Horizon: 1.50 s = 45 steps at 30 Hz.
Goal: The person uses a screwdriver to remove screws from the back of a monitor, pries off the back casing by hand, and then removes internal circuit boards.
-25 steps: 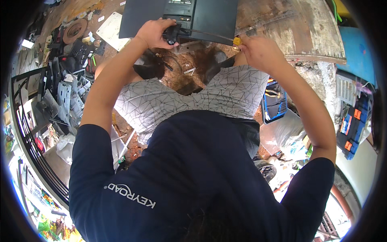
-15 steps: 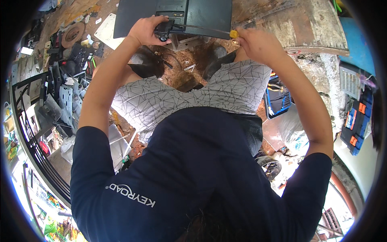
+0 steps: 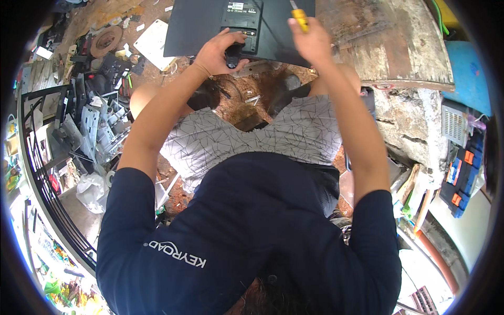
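Observation:
A black flat-screen monitor (image 3: 197, 29) lies back side up across the top of the view, its far edge cut off. At its lower middle, my left hand (image 3: 214, 51) closes round a black stubby piece (image 3: 233, 56) at the monitor's edge, beside the recessed connector ports (image 3: 247, 34). Whether that piece is fixed to the monitor, I cannot tell. Over the monitor's right part, my right hand (image 3: 314, 43) grips a screwdriver (image 3: 300, 20) by its yellow handle. The metal shaft points up and away, apart from the black piece; its tip is out of view.
A worn wooden board (image 3: 391, 58) lies to the right, with a blue and orange toolbox (image 3: 458, 176) beyond. On the left are a heap of scrap metal parts (image 3: 92, 126), a white panel (image 3: 156, 44) and a black metal rack (image 3: 44, 184). My knees flank the dirt floor (image 3: 236, 105).
The screwdriver has swung from lying sideways toward the black piece to pointing up and away. My right hand has moved left and up. The monitor and my left hand appear further right and lower.

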Tool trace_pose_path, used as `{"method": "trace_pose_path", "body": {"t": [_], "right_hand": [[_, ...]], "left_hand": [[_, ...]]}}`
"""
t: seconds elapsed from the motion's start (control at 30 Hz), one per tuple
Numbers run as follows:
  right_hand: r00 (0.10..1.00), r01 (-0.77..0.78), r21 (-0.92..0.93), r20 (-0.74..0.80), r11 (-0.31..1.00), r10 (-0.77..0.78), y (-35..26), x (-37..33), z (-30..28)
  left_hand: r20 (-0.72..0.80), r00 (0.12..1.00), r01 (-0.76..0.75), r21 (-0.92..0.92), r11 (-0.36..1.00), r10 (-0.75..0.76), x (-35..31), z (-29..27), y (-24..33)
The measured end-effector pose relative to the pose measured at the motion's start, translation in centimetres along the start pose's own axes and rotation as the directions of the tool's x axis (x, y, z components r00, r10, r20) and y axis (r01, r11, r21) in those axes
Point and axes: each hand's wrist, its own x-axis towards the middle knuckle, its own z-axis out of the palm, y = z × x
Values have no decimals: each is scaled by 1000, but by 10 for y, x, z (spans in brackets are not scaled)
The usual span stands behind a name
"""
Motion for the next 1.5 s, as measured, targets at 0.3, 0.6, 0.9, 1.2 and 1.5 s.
{"method": "trace_pose_path", "body": {"t": [0.3, 0.6, 0.9, 1.2, 1.5], "right_hand": [[885, 432, -151, -118, 889, -450, -6, 45, 135], [887, 426, -110, -141, 898, -439, -8, 43, 122], [936, 260, -105, 271, 960, -224, -56, 64, 49], [978, 94, 135, 175, 986, -117, -50, 57, -122], [956, -293, 693, 229, 659, 185, 21, -71, -114]], "left_hand": [[-30, 998, -62, -194, 979, 57, 11, 16, 5], [38, 999, -9, -237, 971, 18, 20, 8, 0], [-28, 999, 34, -261, 965, -43, 65, -34, 13], [273, 940, 309, -437, 845, -202, 144, -84, 1], [333, 932, 337, -641, 689, -146, 153, -86, -9]]}}
